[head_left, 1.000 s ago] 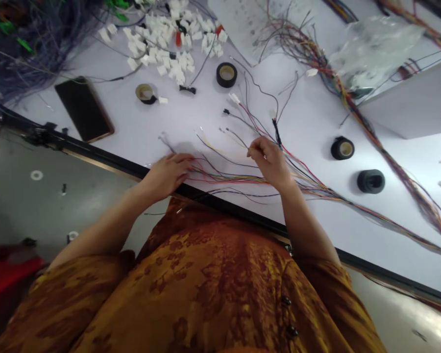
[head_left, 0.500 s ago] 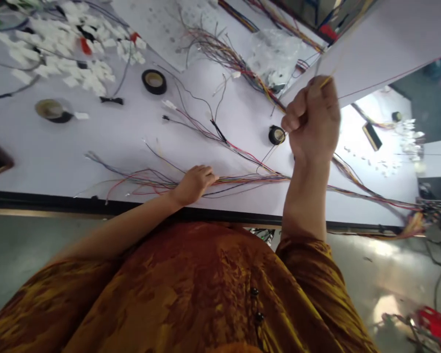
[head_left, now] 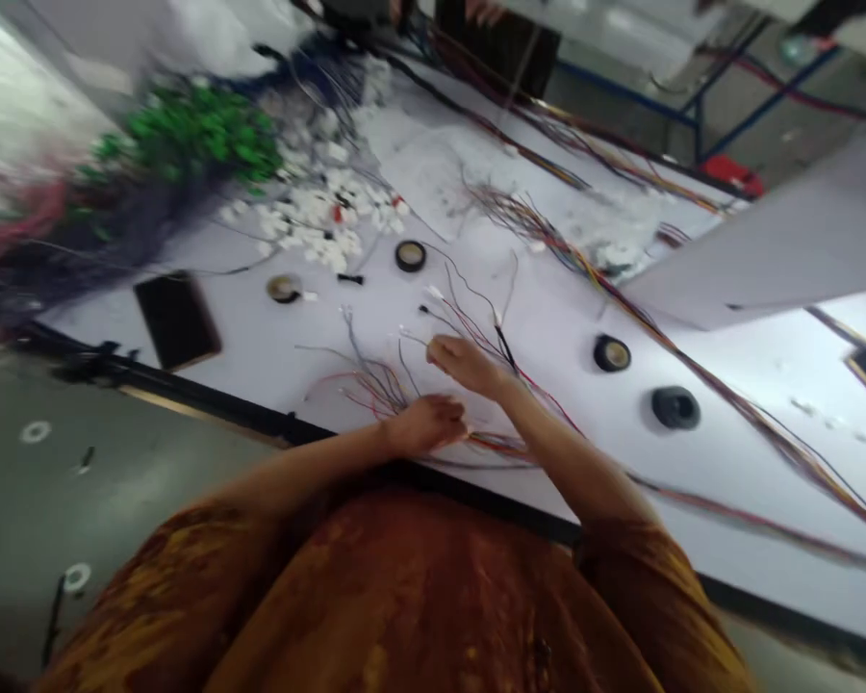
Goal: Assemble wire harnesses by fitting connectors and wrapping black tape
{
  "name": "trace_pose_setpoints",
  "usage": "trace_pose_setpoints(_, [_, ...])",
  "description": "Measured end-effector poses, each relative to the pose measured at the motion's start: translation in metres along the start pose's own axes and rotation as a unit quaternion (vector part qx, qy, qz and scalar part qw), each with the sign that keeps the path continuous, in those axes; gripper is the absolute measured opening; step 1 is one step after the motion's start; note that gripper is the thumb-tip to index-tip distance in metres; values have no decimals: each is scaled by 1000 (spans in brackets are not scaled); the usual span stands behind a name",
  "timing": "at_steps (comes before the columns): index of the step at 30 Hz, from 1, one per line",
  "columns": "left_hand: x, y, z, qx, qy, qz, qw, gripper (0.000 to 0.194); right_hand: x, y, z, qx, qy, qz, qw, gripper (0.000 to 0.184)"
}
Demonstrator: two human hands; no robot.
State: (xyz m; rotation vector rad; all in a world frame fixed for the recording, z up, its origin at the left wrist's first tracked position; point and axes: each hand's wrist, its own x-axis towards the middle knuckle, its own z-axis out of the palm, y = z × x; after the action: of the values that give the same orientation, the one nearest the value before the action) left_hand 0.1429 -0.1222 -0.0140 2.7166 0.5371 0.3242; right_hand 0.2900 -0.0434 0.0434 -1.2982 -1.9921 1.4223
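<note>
My left hand is closed around a bundle of thin coloured wires near the front edge of the white table. Loose wire ends fan out to the left of that hand. Just above it, my right hand is pinched on a thin wire, whose end pokes out to the left of the fingers. A branched wire set with red and black leads lies beyond, partly hidden behind my right hand and forearm.
Black tape rolls lie on the table, with a dark round roll at right. White connectors and green ones are heaped at back left. A dark box sits left. A pillar rises at right.
My right hand has come down and left from its raised position to beside my left hand, now pinching a wire there. The view has swung left, showing the green connectors.
</note>
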Motion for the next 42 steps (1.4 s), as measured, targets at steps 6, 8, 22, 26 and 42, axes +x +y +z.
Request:
trace_pose_setpoints(6, [-51,-21,-17,21,64,-113,991,28,53,43,23,-127,269,-115,948,28])
trace_pose_setpoints(8, [-62,-24,-24,-5,87,-178,980,33,56,47,27,-152,253,-159,942,27])
trace_pose_setpoints(22, [-95,-211,-147,-8,241,-478,845,20,28,19,45,69,182,-13,981,25])
trace_pose_setpoints(26, [-68,-251,-155,2,170,-468,867,24,30,25,50,94,212,23,973,22])
trace_pose_setpoints(42, [-61,-299,-167,-82,167,-464,866,30,27,28,45,119,179,-7,977,22])
